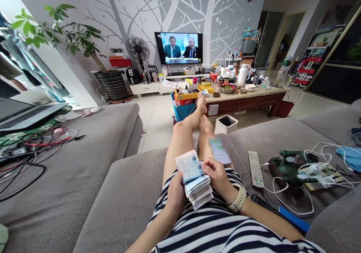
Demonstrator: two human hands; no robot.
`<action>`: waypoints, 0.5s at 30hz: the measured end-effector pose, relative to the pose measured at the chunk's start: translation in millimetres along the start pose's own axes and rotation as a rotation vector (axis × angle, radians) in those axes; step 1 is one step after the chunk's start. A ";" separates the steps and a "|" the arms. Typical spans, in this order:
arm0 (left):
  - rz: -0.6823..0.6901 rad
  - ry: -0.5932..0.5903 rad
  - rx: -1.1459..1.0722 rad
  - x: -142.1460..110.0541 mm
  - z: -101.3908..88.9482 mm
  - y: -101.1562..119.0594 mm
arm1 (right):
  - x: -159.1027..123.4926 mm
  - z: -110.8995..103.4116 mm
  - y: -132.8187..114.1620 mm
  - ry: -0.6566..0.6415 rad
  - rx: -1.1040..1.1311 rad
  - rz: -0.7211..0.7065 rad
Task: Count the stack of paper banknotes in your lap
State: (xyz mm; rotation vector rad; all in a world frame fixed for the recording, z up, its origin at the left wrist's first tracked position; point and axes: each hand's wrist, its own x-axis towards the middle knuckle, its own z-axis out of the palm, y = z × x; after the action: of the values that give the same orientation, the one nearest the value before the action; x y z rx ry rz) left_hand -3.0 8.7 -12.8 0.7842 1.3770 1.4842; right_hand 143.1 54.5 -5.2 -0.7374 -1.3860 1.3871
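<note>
A thick wad of banknotes [197, 191], folded over, rests above my lap. My left hand [176, 194] grips its left side, thumb lying along the edge. At the right, my right hand [218, 174] pinches the edge of the upper notes between thumb and fingers. The top note [185, 164] stands up from the stack, pale with blue print. A phone [220, 153] with its screen lit lies on my right thigh, just beyond my right hand. My striped clothing [194, 230] is beneath both hands.
A remote control [255, 170] and a white-cabled power strip [321, 176] lie on the sofa at right. Tangled cables [42, 144] and a laptop [31, 112] are at left. Beyond my legs stand a bin [226, 123] and a crowded coffee table [245, 100].
</note>
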 end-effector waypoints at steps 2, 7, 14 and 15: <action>0.001 0.021 -0.001 -1.9 1.7 4.3 | 0.1 -0.1 0.0 -0.001 0.001 -0.001; -0.027 0.030 -0.022 -6.2 6.2 15.6 | 0.3 0.0 -1.0 -0.012 0.009 0.002; -0.032 0.044 0.007 -13.1 9.5 30.2 | 0.0 0.6 -4.1 -0.020 0.008 -0.010; -0.041 0.040 -0.011 -13.0 9.9 30.4 | -0.3 0.6 -4.8 -0.017 0.004 -0.013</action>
State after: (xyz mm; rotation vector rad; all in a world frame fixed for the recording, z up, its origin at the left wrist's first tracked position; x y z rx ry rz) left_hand 4.4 2.4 20.3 0.7191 1.4054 1.4813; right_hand 143.7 53.3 -0.6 -0.7137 -1.3989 1.3885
